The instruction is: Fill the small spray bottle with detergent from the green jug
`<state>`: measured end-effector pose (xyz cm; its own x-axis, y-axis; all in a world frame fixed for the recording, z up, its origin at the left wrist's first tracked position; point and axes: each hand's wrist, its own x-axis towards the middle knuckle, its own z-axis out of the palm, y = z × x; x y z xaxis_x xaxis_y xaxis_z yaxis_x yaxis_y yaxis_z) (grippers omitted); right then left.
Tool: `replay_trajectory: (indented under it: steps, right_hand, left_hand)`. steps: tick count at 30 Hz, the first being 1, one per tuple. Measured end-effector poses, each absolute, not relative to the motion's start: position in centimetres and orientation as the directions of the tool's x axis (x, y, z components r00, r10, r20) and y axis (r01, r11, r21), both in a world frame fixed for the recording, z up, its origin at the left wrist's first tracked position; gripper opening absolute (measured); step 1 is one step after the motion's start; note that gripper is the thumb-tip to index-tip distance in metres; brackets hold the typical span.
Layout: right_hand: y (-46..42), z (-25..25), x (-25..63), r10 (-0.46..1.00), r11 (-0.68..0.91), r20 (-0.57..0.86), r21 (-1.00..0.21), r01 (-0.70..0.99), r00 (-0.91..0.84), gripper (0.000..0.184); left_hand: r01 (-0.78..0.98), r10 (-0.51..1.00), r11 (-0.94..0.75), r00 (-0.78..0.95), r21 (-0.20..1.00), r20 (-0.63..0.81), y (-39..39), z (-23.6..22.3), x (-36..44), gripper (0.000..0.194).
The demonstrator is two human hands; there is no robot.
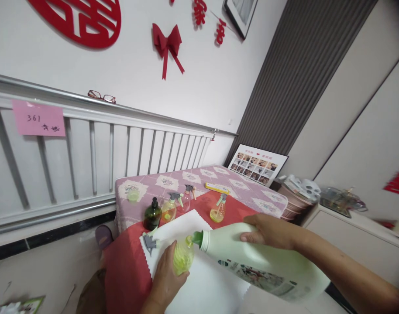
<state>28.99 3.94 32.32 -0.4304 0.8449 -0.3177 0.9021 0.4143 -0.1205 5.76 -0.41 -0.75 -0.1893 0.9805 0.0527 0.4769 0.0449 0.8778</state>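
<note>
My left hand point(168, 272) is wrapped round a clear yellow spray bottle point(184, 257) that has its top off, over the white mat point(206, 288). My right hand point(265, 231) grips a large pale green detergent jug point(265, 266), tipped on its side. The jug's green spout point(197, 238) meets the mouth of the yellow bottle; whether liquid is flowing I cannot tell. A grey spray head point(150, 243) lies on the mat to the left of the bottle.
Behind the mat stand a dark green pump bottle point(153, 214), a yellow spray bottle point(168, 210), a pink one point(185, 200) and another yellow one point(217, 212). A yellow box point(217, 188) lies farther back on the patterned tablecloth point(166, 181). A white radiator point(101, 148) lines the wall.
</note>
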Motion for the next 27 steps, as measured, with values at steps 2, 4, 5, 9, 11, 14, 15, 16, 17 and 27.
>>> replay_trajectory:
  steps: [2,4,5,9,11,14,15,16,17,27]
  right_hand:
    - [4.5,31.6,30.1,0.844,0.395,-0.299,-0.217,0.893,-0.446,0.046]
    - [5.3,30.6,31.3,0.861,0.350,-0.257,-0.326,0.878,-0.439,0.049]
    - [5.7,30.0,31.9,0.877,0.322,-0.225,-0.382,0.866,-0.425,0.049]
    - [6.8,26.8,33.2,0.940,0.236,-0.062,-0.595,0.769,-0.336,0.044]
    - [7.2,24.9,33.3,0.964,0.215,0.022,-0.648,0.731,-0.265,0.038]
    - [7.8,21.7,32.8,0.989,0.150,0.123,-0.740,0.655,-0.088,0.035]
    - [8.0,20.6,32.6,0.988,0.131,0.150,-0.779,0.614,-0.021,0.036]
    - [8.2,19.4,32.3,0.985,0.113,0.168,-0.811,0.574,0.043,0.037]
    - [8.4,18.3,32.0,0.979,0.100,0.179,-0.829,0.550,0.093,0.039]
    - [6.7,9.2,28.2,0.939,0.031,0.158,-0.924,0.382,0.306,0.054]
  left_hand:
    - [0.472,0.979,0.036,-0.195,0.881,0.065,-0.5,-0.8,5.8,0.098]
    - [0.471,0.977,0.025,-0.197,0.882,0.077,-0.5,-0.8,5.8,0.097]
    - [0.470,0.978,0.022,-0.195,0.882,0.079,-0.5,-0.8,5.8,0.096]
    - [0.470,0.976,0.039,-0.206,0.882,0.067,-0.5,-0.6,5.9,0.092]
    - [0.457,0.971,0.036,-0.226,0.888,0.077,-0.5,-0.6,6.0,0.091]
    - [0.440,0.964,0.023,-0.247,0.898,0.096,-0.5,-0.7,6.2,0.089]
    - [0.444,0.965,0.027,-0.245,0.895,0.092,-0.5,-0.8,6.2,0.089]
    - [0.453,0.966,0.037,-0.245,0.891,0.085,-0.5,-0.9,6.2,0.089]
    - [0.465,0.966,0.046,-0.245,0.884,0.079,-0.4,-1.0,6.2,0.090]
    - [0.476,0.979,0.086,-0.202,0.875,0.014,0.1,-3.3,5.7,0.100]
